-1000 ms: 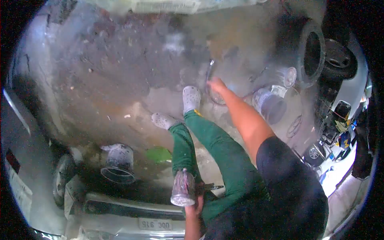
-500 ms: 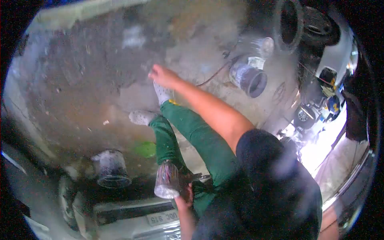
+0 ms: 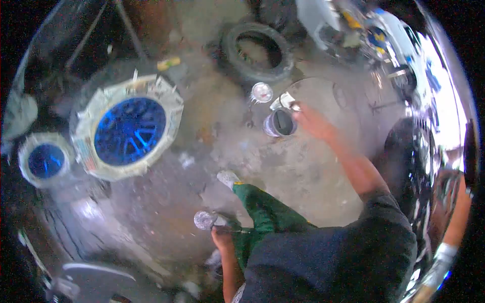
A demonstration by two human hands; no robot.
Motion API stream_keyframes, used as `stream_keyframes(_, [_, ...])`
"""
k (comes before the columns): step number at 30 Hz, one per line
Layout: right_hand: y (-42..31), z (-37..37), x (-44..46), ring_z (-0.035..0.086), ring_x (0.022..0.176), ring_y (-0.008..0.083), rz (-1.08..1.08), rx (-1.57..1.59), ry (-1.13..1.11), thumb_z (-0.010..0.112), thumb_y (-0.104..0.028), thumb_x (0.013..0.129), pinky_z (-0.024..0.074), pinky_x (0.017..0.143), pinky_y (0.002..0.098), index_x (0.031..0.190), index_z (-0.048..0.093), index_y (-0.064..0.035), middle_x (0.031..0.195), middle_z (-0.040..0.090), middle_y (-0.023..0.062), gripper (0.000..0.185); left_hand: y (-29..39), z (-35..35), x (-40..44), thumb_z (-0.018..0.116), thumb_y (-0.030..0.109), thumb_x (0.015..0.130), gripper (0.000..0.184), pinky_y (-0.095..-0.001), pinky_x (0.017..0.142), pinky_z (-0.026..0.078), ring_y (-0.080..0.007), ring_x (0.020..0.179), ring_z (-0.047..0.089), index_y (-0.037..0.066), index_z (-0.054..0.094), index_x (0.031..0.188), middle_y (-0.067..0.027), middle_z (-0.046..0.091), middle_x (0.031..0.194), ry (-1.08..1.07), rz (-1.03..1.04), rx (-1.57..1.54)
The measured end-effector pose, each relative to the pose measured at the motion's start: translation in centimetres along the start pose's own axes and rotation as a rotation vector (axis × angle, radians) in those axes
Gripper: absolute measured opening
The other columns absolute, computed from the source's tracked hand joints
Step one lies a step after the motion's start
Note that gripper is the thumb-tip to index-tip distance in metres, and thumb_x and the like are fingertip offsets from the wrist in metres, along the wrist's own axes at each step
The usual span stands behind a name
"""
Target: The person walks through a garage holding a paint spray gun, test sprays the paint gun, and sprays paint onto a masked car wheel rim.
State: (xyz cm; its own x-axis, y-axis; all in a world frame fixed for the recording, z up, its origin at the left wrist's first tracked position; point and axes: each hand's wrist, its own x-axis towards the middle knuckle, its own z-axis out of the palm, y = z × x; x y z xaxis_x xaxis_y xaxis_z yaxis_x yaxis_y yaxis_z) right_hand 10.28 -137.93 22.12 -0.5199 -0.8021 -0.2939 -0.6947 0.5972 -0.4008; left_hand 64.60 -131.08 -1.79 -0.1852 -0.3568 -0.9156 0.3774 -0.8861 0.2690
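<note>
My left hand (image 3: 222,237) is closed around a spray gun; its paint-smeared cup (image 3: 204,220) shows beside my leg, while the handle is mostly hidden. My right hand (image 3: 310,121) is stretched out to the right, blurred, over the rim of a paint-stained bucket (image 3: 279,123). Its fingertips are bent at a white crumpled piece (image 3: 284,101), paper or cloth, behind the bucket; whether they grip it I cannot tell. Close by on the floor sits a small round container (image 3: 261,92) with a whitish top.
Two blue wheels, a large one (image 3: 130,131) and a smaller-looking one (image 3: 46,160), are ringed with masking paper at the left. A bare tyre (image 3: 257,52) lies beyond the bucket. Dark shiny bodywork (image 3: 411,151) and an arm or its reflection (image 3: 457,217) show at the right.
My view has swung toward the wheels. My right hand has moved from in front of my feet to the bucket and white piece. The spray gun stays in my left hand.
</note>
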Motion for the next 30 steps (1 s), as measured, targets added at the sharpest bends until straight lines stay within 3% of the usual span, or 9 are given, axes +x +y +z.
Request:
stream_keyframes(5, [9.8,-5.2,-22.6,0.065,0.102,0.0382,0.349,0.017,0.124,0.049,-0.047,0.102,0.0484,0.087,0.0457,0.133,0.053,-0.0077,0.11,0.067,0.022,0.05,5.4,1.7,-3.6,0.054,0.057,0.088,0.05,-0.0469,0.081,0.049,-0.0288,0.09,0.057,0.012,0.051,0.11,-0.0084,0.055,0.106,-0.004,0.113,0.024])
stream_keyframes(7, [17.1,4.7,-32.6,0.067,0.098,0.0357,0.579,0.187,0.394,0.042,-0.054,0.102,0.0491,0.081,0.046,0.13,0.055,-0.0064,0.102,0.069,0.0215,0.056,6.3,3.7,-6.0,0.056,0.063,0.084,0.051,-0.0384,0.068,0.049,-0.0227,0.077,0.056,0.015,0.05,0.098,-0.0041,0.053,0.09,-0.006,0.195,0.031])
stream_keyframes(9, [22.1,17.1,-43.4,0.066,0.082,0.0309,1.093,0.668,0.147,0.036,-0.062,0.101,0.0517,0.072,0.0471,0.13,0.056,-0.0027,0.092,0.067,0.0173,0.069,8.7,1.4,-8.1,0.055,0.063,0.086,0.047,-0.0379,0.06,0.046,-0.0191,0.066,0.052,0.016,0.051,0.093,-0.001,0.05,0.078,-0.033,0.219,0.084])
stream_keyframes(11, [20.3,27.0,-50.9,0.067,0.092,0.0358,1.117,1.055,0.034,0.045,-0.052,0.101,0.054,0.078,0.0477,0.139,0.048,0.0012,0.116,0.064,0.0247,0.065,9.3,1.5,-11.4,0.053,0.063,0.087,0.045,-0.0294,0.05,0.04,-0.0114,0.054,0.044,0.018,0.047,0.085,0.004,0.046,0.069,0.03,0.251,0.111])
stream_keyframes(14, [13.2,31.6,-50.8,0.059,0.118,0.038,0.664,0.724,-0.132,0.067,-0.019,0.089,0.0481,0.1,0.0442,0.143,0.046,-0.0019,0.128,0.061,0.0243,0.06,9.9,2.1,-15.5,0.052,0.065,0.088,0.047,-0.0279,0.051,0.04,-0.0116,0.055,0.044,0.018,0.048,0.087,0.0033,0.046,0.07,-0.068,0.473,0.245])
stream_keyframes(19, [-6.0,14.5,-43.6,0.056,0.058,0.0154,0.278,0.953,-0.15,0.054,-0.036,0.1,0.0467,0.055,0.0341,0.114,0.057,-0.0036,0.075,0.059,0.0072,0.036,11.3,3.9,-20.5,0.047,0.073,0.089,0.056,-0.0255,0.052,0.039,-0.011,0.057,0.045,0.017,0.051,0.097,0.0025,0.048,0.073,-0.203,0.454,0.215])
stream_keyframes(21, [-8.9,15.7,-40.3,0.065,0.088,0.0345,-0.228,0.651,0.128,0.053,-0.037,0.1,0.0503,0.076,0.045,0.115,0.057,-0.0011,0.095,0.065,0.02,0.039,11.4,4.7,-22.3,0.044,0.069,0.092,0.056,-0.0293,0.054,0.043,-0.0128,0.065,0.05,0.016,0.052,0.11,0.0008,0.052,0.086,-0.274,0.489,0.2])
stream_keyframes(25, [-17.7,12.3,-38.6,0.061,0.105,0.0415,-0.601,0.554,0.073,0.052,-0.043,0.101,0.0486,0.089,0.049,0.124,0.056,-0.0046,0.114,0.063,0.022,0.045,13.7,5.4,-23.3,0.038,0.057,0.098,0.059,-0.0418,0.077,0.051,-0.0213,0.101,0.059,0.014,0.049,0.137,-0.0057,0.057,0.125,-0.442,0.673,0.175])
stream_keyframes(30, [-22.9,16.7,-38.0,0.061,0.112,0.0409,-0.505,0.803,-0.046,0.048,-0.044,0.102,0.0478,0.094,0.0489,0.137,0.049,-0.0113,0.124,0.063,0.0207,0.048,15.1,4.9,-26.2,0.042,0.061,0.095,0.068,-0.0489,0.101,0.045,-0.0282,0.121,0.055,0.012,0.049,0.142,-0.0096,0.055,0.138,-0.54,0.74,0.11])
